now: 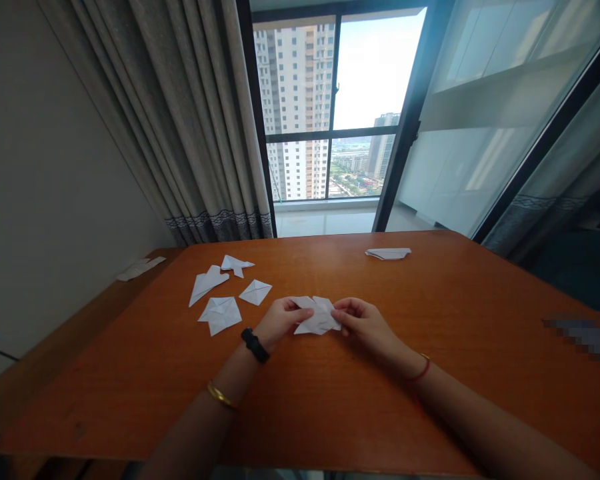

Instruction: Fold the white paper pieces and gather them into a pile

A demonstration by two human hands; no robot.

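A white folded paper piece (319, 317) with several pointed flaps is held between my two hands above the middle of the wooden table (300, 393). My left hand (284, 319) pinches its left side, the thumb lying on top. On the right edge, my right hand (357, 317) grips it between thumb and fingers. The undersides of the paper and some fingertips are hidden. Left of my left hand lie other folded papers: a diamond shape (255, 292), a many-pointed piece (221, 315), a long wedge-like piece (208, 284) and a piece with a forked end (237, 265).
A flat folded white paper (389, 253) lies near the table's far edge, right of centre. Another pale paper (140, 268) rests on a ledge at the left. A blurred-out item (587, 339) is at the right edge. Curtains (200, 120) and a window stand beyond.
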